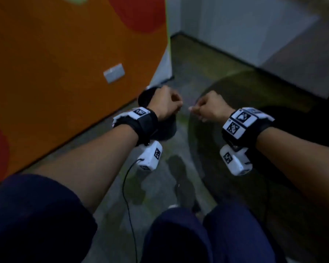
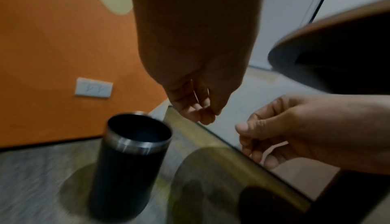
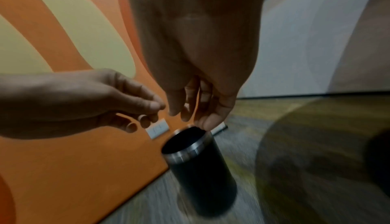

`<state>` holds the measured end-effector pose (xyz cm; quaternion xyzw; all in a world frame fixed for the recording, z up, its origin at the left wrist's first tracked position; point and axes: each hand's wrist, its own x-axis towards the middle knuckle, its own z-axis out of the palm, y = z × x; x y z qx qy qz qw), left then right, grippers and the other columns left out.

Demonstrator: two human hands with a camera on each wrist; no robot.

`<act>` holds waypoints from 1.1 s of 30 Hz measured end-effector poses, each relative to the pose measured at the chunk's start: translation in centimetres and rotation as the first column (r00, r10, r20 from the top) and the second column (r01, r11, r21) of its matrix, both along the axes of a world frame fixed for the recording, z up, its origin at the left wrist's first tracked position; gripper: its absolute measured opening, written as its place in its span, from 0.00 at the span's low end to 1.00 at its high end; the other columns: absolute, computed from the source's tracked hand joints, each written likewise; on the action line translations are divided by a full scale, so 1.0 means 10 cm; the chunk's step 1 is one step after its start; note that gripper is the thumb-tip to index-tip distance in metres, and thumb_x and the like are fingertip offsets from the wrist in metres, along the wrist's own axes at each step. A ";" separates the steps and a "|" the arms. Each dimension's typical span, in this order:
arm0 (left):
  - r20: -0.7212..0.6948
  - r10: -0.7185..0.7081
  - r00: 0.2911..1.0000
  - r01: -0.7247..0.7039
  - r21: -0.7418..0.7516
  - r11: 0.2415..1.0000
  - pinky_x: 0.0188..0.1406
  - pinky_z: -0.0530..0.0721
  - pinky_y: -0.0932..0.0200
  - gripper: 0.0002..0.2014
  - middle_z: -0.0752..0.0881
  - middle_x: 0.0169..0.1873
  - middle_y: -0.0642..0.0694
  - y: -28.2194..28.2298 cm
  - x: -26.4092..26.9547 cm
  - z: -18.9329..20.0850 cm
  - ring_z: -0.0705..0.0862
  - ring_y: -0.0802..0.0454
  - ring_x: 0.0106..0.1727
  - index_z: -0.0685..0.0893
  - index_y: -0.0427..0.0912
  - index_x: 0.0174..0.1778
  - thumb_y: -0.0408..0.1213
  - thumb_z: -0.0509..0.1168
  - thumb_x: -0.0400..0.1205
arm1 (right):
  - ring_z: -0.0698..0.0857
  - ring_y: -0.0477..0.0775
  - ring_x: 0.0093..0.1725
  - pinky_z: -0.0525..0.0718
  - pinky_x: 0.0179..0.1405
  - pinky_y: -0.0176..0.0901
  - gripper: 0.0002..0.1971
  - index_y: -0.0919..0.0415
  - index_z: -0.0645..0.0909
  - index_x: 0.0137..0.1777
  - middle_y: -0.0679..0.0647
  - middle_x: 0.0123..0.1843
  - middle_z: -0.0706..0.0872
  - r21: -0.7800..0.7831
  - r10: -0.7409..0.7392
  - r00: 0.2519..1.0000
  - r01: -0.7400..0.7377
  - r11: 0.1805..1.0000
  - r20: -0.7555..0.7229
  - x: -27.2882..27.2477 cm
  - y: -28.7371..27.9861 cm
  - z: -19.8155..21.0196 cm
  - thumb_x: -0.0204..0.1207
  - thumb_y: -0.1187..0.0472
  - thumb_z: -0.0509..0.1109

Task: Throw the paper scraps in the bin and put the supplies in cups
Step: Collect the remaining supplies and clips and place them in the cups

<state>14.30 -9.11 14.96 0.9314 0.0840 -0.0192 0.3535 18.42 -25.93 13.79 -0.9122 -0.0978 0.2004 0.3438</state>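
While near bin, wrist markers (blurry)

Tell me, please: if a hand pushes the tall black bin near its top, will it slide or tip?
The bin looks tall and narrow, so a push near its metal rim would probably tip it. Its round body may then roll. It seems rigid.

No words, brand names or numbers can be read in any view. The only printed marks are the black-and-white square code patterns on the white wrist units, which carry no letters; they are blurred. The white wall plate on the orange wall, perhaps a socket, bears no legible marking.
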 end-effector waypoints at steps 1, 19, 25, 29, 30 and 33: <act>-0.068 0.003 0.998 -0.004 -0.009 1.000 0.47 0.87 0.63 0.04 0.92 0.40 0.48 0.08 -0.05 -0.37 0.89 0.56 0.42 0.92 0.43 0.44 0.34 0.72 0.79 | 0.91 0.58 0.38 0.92 0.43 0.57 0.14 0.65 0.87 0.41 0.62 0.39 0.90 -0.017 0.024 0.997 -0.026 1.000 -0.072 -0.01 0.02 -0.36 0.74 0.52 0.77; -0.576 -0.190 0.795 0.228 -0.006 0.974 0.50 0.80 0.48 0.09 0.86 0.51 0.31 0.01 -1.02 -4.39 0.84 0.33 0.55 0.86 0.32 0.50 0.28 0.68 0.75 | 0.87 0.57 0.54 0.83 0.53 0.44 0.13 0.61 0.87 0.53 0.59 0.49 0.90 -0.168 0.209 0.899 -0.291 0.942 -0.385 -0.83 -0.17 -4.07 0.68 0.66 0.80; -0.409 -0.281 0.868 0.315 0.016 0.949 0.56 0.82 0.45 0.13 0.83 0.53 0.40 0.00 -1.13 -4.58 0.82 0.38 0.58 0.87 0.42 0.50 0.40 0.72 0.70 | 0.81 0.66 0.56 0.83 0.51 0.52 0.17 0.57 0.86 0.56 0.61 0.54 0.80 -0.175 0.383 0.911 -0.407 0.897 -0.153 -1.12 0.00 -4.44 0.66 0.62 0.79; -0.374 -0.281 0.884 0.339 0.100 0.935 0.47 0.85 0.39 0.07 0.84 0.48 0.37 -0.06 -1.24 -4.61 0.85 0.35 0.52 0.89 0.36 0.41 0.35 0.67 0.74 | 0.80 0.67 0.54 0.82 0.51 0.53 0.09 0.60 0.87 0.49 0.62 0.53 0.79 -0.208 0.473 0.876 -0.482 0.851 -0.096 -1.16 -0.01 -4.51 0.69 0.65 0.75; -0.379 -0.270 0.885 0.335 0.116 0.935 0.47 0.85 0.39 0.06 0.84 0.48 0.36 -0.07 -1.27 -4.59 0.85 0.35 0.52 0.89 0.35 0.41 0.33 0.68 0.75 | 0.79 0.67 0.55 0.81 0.51 0.54 0.08 0.61 0.87 0.49 0.62 0.54 0.78 -0.221 0.487 0.867 -0.497 0.839 -0.104 -1.17 -0.01 -4.51 0.70 0.66 0.74; -0.331 -0.295 0.896 0.348 0.111 0.931 0.48 0.85 0.40 0.06 0.84 0.47 0.34 -0.08 -1.34 -4.58 0.85 0.34 0.53 0.88 0.34 0.41 0.33 0.69 0.77 | 0.75 0.65 0.59 0.80 0.53 0.56 0.08 0.65 0.84 0.52 0.62 0.58 0.76 -0.242 0.520 0.843 -0.538 0.807 -0.140 -1.19 0.00 -4.49 0.75 0.66 0.69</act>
